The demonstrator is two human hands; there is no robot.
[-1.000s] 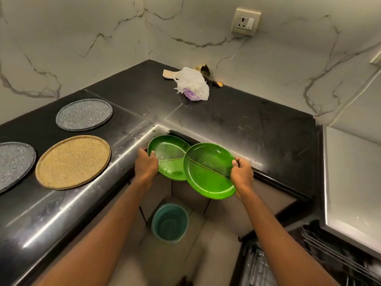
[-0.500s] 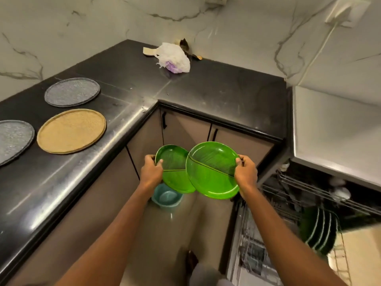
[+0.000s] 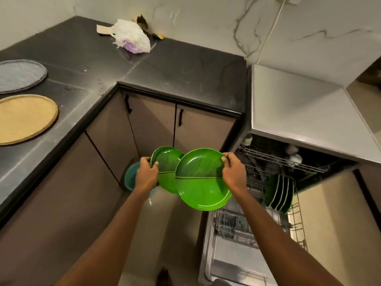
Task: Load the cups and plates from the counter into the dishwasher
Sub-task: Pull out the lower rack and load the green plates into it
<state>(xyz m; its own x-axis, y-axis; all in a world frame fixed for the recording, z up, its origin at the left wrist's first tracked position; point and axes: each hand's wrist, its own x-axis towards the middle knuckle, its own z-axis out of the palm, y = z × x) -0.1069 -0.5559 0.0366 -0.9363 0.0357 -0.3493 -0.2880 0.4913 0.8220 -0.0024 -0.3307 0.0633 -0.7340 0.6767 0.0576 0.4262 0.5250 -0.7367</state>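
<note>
My left hand (image 3: 146, 174) grips the left rim of a green leaf-pattern plate (image 3: 167, 166). My right hand (image 3: 234, 172) grips the right rim of a small stack of the same green plates (image 3: 200, 180), which overlaps the left plate. Both are held in the air in front of the cabinet doors, left of the open dishwasher (image 3: 257, 230). Its lower rack (image 3: 296, 228) is pulled out, with several green plates (image 3: 280, 193) standing upright in it. The upper rack (image 3: 274, 159) holds pale items at the back that are too dim to name.
The black L-shaped counter (image 3: 169, 67) carries a tan round mat (image 3: 24, 118), a grey round mat (image 3: 18, 75) and a white plastic bag (image 3: 132, 38) in the corner. A teal tub (image 3: 130, 176) sits on the floor behind my left hand.
Both hands have carried the green plates off the counter edge, down and to the right toward the open dishwasher. The view has swung right, bringing the racks into sight.
</note>
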